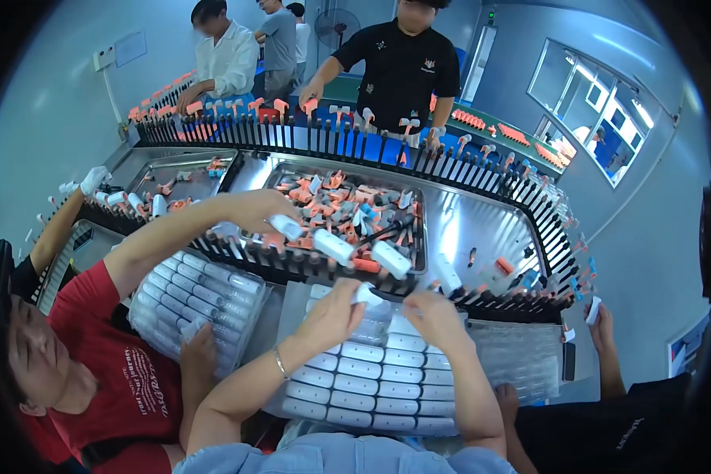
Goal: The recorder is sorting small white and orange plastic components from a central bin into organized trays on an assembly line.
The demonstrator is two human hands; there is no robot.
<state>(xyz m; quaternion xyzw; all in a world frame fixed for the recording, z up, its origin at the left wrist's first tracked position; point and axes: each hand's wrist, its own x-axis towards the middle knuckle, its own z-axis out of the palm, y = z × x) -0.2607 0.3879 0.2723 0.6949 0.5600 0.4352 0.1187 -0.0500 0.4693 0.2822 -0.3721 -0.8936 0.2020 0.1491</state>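
Observation:
In the middle, my left hand (pixel 333 314), with a bangle on its wrist, is closed on a small white plastic housing (pixel 367 295). To its right, my right hand (pixel 438 317) has its fingers curled together over the tray; what they hold, if anything, is hidden. Rows of white housings (pixel 359 385) fill the clear plastic tray (pixel 288 409) beneath both hands. Just beyond my hands, several white housings sit on the pegs of the black rack, including one (pixel 391 259) ahead of my left hand and another (pixel 448 275) near my right.
A metal bin (pixel 423 229) holds orange and grey parts inside the ring of black pegs (pixel 371 146). On the left, a person in a red shirt (pixel 122 371) reaches across. A dark sleeve (pixel 608 426) is at right beside a clear tray (pixel 521 355). Other people stand across the line.

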